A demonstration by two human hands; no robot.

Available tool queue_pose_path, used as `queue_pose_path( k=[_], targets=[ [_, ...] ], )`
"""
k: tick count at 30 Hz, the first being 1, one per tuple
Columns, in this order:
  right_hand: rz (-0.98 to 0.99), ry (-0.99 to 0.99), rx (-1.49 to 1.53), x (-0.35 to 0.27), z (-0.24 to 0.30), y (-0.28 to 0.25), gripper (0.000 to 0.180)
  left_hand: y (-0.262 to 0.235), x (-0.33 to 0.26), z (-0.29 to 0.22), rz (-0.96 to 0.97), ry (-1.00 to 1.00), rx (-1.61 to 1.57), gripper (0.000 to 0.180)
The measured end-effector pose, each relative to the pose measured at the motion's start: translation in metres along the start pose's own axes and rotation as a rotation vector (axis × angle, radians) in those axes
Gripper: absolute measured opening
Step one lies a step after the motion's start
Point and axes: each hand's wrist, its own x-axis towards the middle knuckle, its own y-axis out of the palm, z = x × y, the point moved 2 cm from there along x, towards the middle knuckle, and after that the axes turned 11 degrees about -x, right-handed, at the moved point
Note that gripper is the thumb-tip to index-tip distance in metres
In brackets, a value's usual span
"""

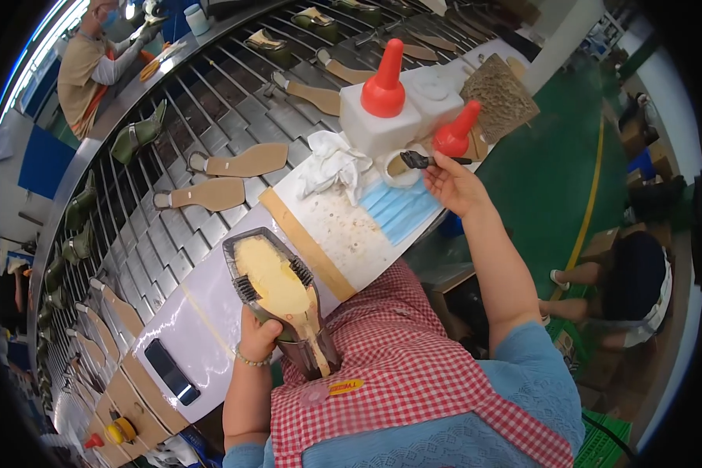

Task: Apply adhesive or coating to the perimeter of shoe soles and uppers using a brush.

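**A brush over the pot, a shoe held bottom up**

The left hand [259,337] is clamped on a shoe [282,292], around its side near the heel end, with the thumb at the edge. The shoe lies just beyond this hand, bottom up, its toe pointing away from the body. The right hand [456,186] has thumb and fingers pinched together on a black brush [418,160]. The brush head is to the left of the fingers, over the mouth of a small white pot [404,180]; whether it touches the inside, I cannot tell.

To do this well, I would keep the left grip low on the side, so that the fingers stay away from the pale bottom. The brush is better wiped on the rim of the pot, because a heavy load may drip. Thin and even strokes, going right to the edges, should be safer than one thick stroke.

The bottom of the shoe is pale yellow, looks matt, and is wide at the front and narrow towards the heel. Black ridged pieces stand along both its sides. Left of the right hand lies a crumpled white cloth [331,165]; just below the hand, a pleated blue mask [400,210]. Beyond it stand smooth red cone caps [384,87] and a rough brown block [498,97].
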Motion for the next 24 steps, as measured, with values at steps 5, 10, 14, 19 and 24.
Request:
queue_pose_path(
  k=[5, 10, 14, 19, 24],
  targets=[
    [-0.159, 0.132, 0.08, 0.015, -0.011, 0.004, 0.03, -0.002, 0.0, -0.01, -0.072, 0.073, -0.008, 0.093],
    [0.183, -0.009, 0.306, -0.012, 0.018, 0.007, 0.026, 0.003, 0.026, -0.005, -0.075, -0.022, -0.207, 0.072],
    [0.28, -0.16, 0.094, -0.092, 0.027, 0.073, 0.026, 0.016, 0.036, 0.005, 0.013, -0.168, -0.29, 0.064],
    [0.646, -0.286, -0.377, -0.165, -0.011, 0.13, 0.02, 0.041, 0.031, -0.007, -0.01, -0.176, -0.272, 0.057],
    [0.743, -0.263, -0.583, -0.183, -0.035, 0.141, 0.02, 0.046, 0.024, -0.016, -0.005, -0.153, -0.196, 0.054]
  ],
)
